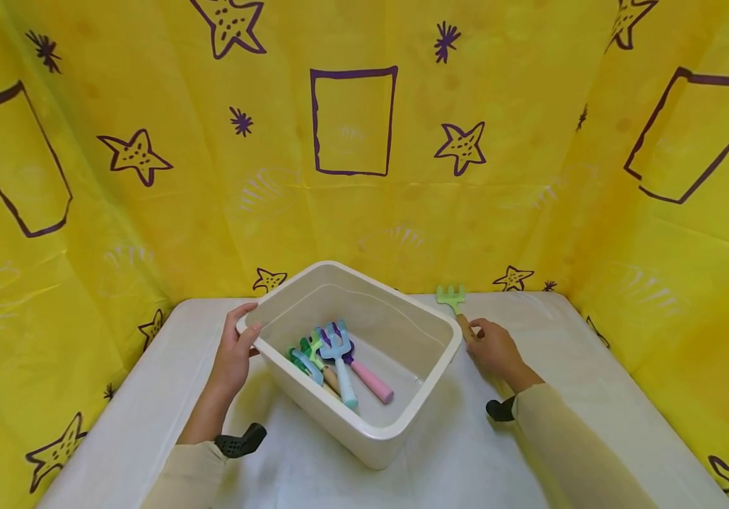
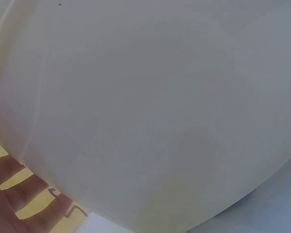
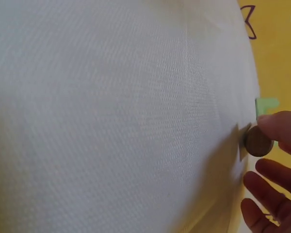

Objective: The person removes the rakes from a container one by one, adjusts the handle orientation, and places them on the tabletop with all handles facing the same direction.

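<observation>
A cream plastic bin point(image 1: 380, 449) stands turned at an angle on the white-covered table. My left hand point(image 1: 233, 353) grips its left corner, thumb over the rim and fingers beneath; the left wrist view is mostly filled by the bin's outer wall point(image 2: 160, 97). Right of the bin, my right hand point(image 1: 498, 353) pinches the wooden handle point(image 3: 258, 141) of a light green hand fork point(image 1: 451, 298), its tines pointing at the back wall. Several small garden tools lie inside the bin, among them a light blue fork point(image 1: 336, 346) and a tool with a pink handle point(image 1: 373, 382).
Yellow cloth point(image 1: 351, 226) with purple starfish drawings hangs at the back and both sides of the table point(image 1: 300, 474). A black wrist device point(image 1: 241, 441) sits on the left forearm, another point(image 1: 500, 411) on the right.
</observation>
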Available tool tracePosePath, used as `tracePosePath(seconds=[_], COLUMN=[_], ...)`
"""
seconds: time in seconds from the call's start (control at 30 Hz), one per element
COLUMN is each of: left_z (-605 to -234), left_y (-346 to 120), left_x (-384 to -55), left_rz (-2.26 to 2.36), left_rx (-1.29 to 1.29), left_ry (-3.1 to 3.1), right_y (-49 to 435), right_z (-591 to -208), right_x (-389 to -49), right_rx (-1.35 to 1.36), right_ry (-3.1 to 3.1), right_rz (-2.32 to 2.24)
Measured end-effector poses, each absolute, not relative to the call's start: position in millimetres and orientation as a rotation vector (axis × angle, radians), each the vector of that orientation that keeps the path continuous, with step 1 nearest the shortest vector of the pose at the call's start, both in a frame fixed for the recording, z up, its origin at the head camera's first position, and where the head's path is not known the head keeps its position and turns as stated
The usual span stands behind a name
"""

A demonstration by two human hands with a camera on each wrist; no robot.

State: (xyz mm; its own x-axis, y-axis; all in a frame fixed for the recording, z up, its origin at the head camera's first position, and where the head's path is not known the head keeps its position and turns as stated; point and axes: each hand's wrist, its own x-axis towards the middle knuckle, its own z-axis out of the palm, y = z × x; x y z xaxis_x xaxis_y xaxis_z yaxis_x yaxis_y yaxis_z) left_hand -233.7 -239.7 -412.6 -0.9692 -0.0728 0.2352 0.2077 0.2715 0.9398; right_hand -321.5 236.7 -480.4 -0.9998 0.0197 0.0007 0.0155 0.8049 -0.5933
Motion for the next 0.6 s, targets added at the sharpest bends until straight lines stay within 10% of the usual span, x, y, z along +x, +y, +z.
tracePosePath(seconds=[0.6], left_z=[-414.4], left_y=[-241.0], left_x=[-236.2], left_rz=[-1.754], left_rx=[-0.136], left_ry=[-2.295], right_y=[239.1], right_z=[-470.2], right_x=[-318.1], right_rx=[-0.033], right_ry=[-2.855], right_rz=[1.021])
